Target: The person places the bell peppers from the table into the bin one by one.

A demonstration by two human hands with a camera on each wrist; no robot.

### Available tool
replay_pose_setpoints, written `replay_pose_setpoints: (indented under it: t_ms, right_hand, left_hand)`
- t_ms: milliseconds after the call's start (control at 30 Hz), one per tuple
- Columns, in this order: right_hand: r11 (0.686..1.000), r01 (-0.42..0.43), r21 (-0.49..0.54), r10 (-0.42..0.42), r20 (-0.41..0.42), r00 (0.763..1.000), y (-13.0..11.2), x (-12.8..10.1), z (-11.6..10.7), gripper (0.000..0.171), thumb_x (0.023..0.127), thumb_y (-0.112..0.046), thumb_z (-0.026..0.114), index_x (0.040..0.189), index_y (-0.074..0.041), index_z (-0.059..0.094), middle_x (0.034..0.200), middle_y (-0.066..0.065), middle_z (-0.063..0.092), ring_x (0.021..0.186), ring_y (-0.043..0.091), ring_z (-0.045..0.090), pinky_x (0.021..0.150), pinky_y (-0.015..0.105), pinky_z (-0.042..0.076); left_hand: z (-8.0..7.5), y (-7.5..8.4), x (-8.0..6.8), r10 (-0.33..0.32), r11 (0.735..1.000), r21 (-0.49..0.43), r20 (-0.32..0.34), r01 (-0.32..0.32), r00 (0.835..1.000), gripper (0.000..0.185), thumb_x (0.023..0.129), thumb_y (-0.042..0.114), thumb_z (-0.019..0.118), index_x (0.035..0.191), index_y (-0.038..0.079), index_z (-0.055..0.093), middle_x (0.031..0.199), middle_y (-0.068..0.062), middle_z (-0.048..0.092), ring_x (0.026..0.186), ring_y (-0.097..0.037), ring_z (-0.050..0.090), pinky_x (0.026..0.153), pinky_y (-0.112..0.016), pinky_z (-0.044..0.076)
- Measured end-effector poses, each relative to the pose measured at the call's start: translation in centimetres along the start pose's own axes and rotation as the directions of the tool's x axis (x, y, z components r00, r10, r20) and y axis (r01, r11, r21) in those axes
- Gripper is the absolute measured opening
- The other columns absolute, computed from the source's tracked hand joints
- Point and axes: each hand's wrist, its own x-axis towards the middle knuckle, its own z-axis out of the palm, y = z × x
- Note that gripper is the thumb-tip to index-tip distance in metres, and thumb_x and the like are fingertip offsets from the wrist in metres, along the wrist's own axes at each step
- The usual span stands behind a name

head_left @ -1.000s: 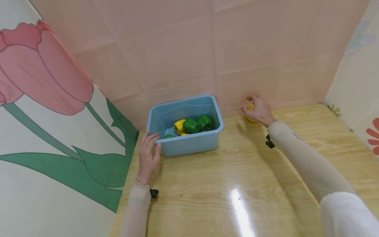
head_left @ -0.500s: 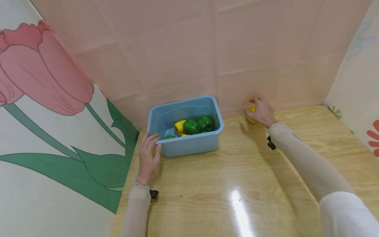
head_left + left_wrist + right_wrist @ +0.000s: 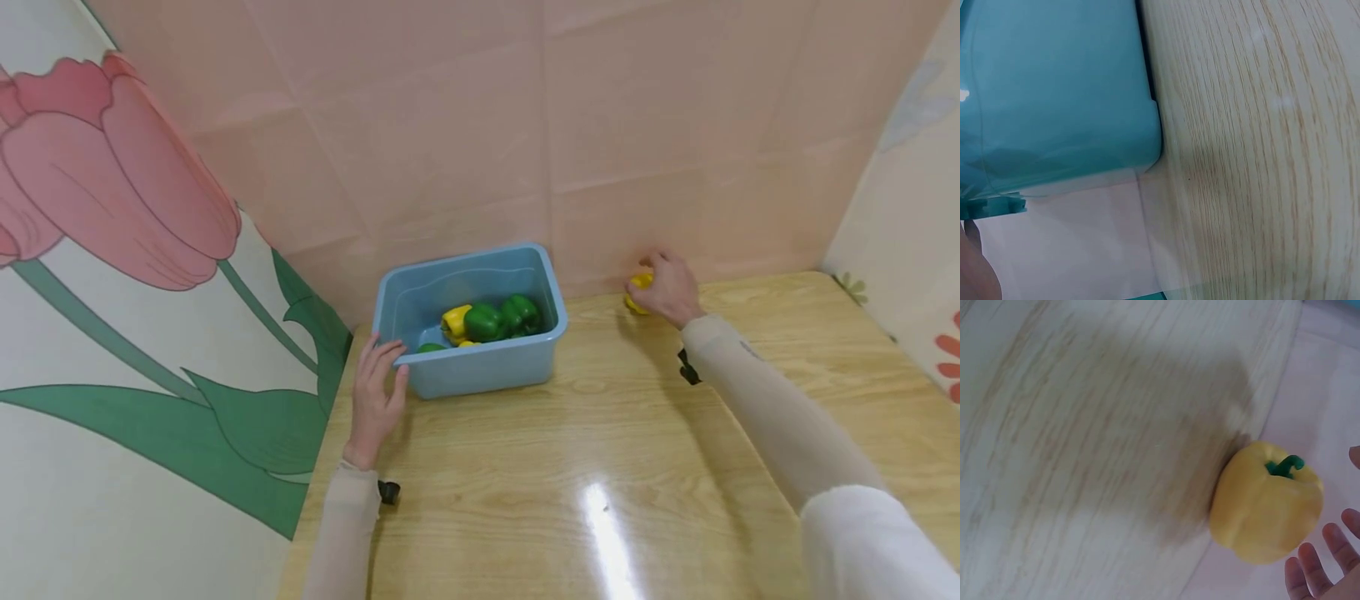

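A blue plastic tub [image 3: 480, 367] stands at the table's back left with a yellow pepper [image 3: 454, 321] and green peppers [image 3: 483, 321] inside. My left hand [image 3: 386, 360] rests with straight fingers against the tub's front left corner; the left wrist view shows the tub wall [image 3: 1054, 94] close up. To the tub's right, against the pink back wall, a loose yellow pepper [image 3: 637, 286] lies on the table. My right hand [image 3: 666, 285] is cupped over it. In the right wrist view the fingertips [image 3: 1310, 572] sit just short of this pepper [image 3: 1266, 503], whose green stem points up.
The wooden table [image 3: 600, 433] has a glossy top with a glare streak near its front. A pink wall [image 3: 600, 150] closes the back, a tulip-printed panel [image 3: 150, 333] the left side, and a flowered panel [image 3: 907, 250] the right.
My right hand has drifted slightly right and down onto the loose yellow pepper, its fingers closing in around it. The left hand and the tub have stayed put.
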Motion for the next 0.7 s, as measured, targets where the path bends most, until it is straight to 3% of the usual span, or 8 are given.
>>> replay_pose_setpoints:
  t_ms: [700]
  right_hand:
    - [0.997,0.019,-0.074,-0.018,0.011,1.0,1.9,-0.6,0.8,0.06,0.092,-0.032,0.075,0.13,0.012,0.061,0.142,0.034,0.052,0.119,0.059,0.051,0.099,0.073,0.045]
  left_hand:
    - [0.0,-0.4,-0.2,0.006,1.0,-0.006,0.007,-0.006,1.0,0.027,0.108,0.017,0.062,0.129,0.005,0.073,0.136,-0.017,0.069,0.144,-0.054,0.048,0.132,-0.054,0.029]
